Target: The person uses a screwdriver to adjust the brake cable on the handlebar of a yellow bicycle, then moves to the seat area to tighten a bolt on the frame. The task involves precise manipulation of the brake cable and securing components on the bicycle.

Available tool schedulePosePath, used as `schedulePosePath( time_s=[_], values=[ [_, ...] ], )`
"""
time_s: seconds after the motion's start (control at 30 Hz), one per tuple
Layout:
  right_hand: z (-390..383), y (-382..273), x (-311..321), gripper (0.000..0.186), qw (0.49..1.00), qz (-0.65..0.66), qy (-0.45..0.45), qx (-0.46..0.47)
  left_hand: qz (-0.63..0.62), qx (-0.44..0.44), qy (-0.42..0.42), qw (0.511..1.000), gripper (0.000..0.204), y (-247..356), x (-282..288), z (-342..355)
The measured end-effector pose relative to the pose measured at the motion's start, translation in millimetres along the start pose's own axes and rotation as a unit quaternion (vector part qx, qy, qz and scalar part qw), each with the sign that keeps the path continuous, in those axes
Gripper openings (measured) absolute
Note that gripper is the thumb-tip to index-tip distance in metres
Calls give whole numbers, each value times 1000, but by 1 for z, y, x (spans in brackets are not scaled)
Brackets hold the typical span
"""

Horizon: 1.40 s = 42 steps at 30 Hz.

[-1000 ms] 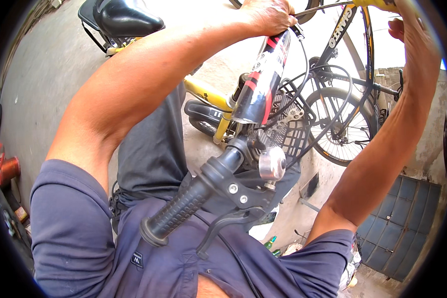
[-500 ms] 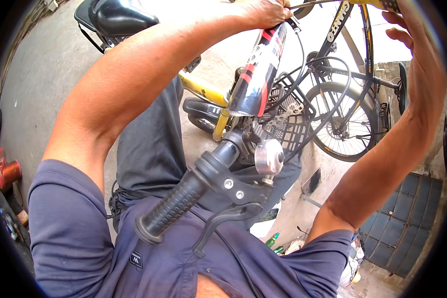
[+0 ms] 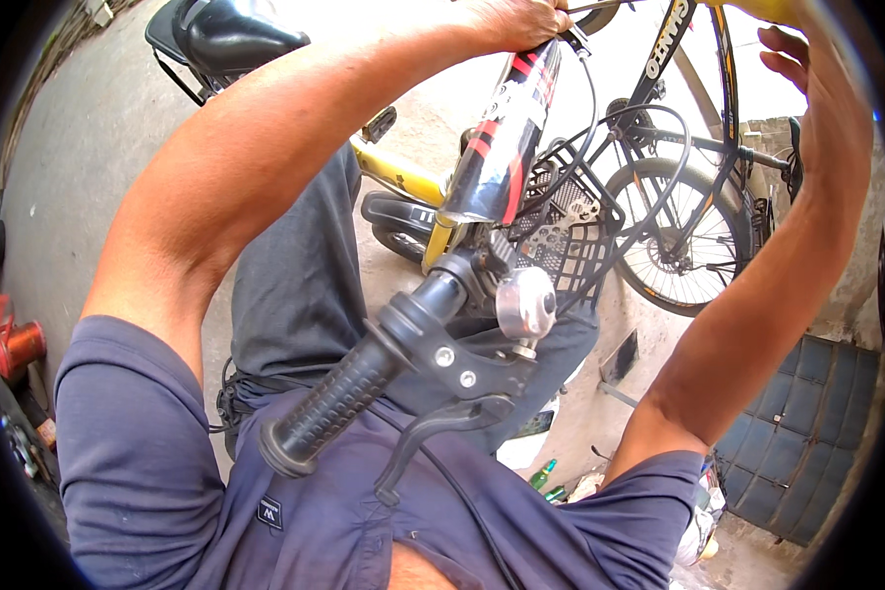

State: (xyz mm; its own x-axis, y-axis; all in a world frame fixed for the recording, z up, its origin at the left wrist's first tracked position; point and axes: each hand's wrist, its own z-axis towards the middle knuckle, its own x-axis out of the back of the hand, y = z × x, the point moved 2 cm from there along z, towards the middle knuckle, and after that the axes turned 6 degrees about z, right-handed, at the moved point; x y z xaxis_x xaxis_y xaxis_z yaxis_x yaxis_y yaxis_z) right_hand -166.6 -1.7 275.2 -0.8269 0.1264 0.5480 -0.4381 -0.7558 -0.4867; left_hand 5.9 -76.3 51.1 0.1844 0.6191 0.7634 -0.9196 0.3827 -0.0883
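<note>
A bicycle handlebar, its stem area covered by a black, red and silver sleeve, slants across the view. Its near end carries a black rubber grip, a brake lever and a silver bell. My left hand is closed over the handlebar's far end, next to a cable fitting; the upper frame edge cuts off part of the hand. At the upper right, my right hand is closed on a screwdriver's yellow handle, its lower fingers loosely curled. The thin shaft reaches toward my left fingers; its tip is hidden.
Below the handlebar are a black basket, a yellow frame tube and looping cables. A second bicycle stands at the right, near a dark metal grate. A black saddle is upper left; green bottles lie lower right.
The handlebar with its grip and bell has shifted slightly up and left. My right hand has moved a little, and the black part of the yellow handle no longer shows.
</note>
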Motion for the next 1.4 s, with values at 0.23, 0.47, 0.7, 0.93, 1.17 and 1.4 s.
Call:
schedulePosePath(
  time_s=[0.23,0.47,0.7,0.93,1.17,1.4],
  values=[
    [-10,-6,12,18,999,-13,-37,13,-9,7,-26,1000,24,2,2,0],
    [2,-10,-4,17,1000,-8,-4,9,-11,26,-2,1000,25,4,0,-3],
    [3,-5,-31,16,996,-1,87,24,-10,2,1,1000,25,1,-6,0],
    [7,-15,-22,24,996,67,3,-63,-13,5,21,1000,25,2,0,-3],
    [-7,-22,-10,27,995,73,-65,-32,-44,59,-24,997,29,5,3,-3],
    [1,-16,-21,26,996,70,-47,-24,-91,80,-39,992,33,2,6,-4]
  ],
)
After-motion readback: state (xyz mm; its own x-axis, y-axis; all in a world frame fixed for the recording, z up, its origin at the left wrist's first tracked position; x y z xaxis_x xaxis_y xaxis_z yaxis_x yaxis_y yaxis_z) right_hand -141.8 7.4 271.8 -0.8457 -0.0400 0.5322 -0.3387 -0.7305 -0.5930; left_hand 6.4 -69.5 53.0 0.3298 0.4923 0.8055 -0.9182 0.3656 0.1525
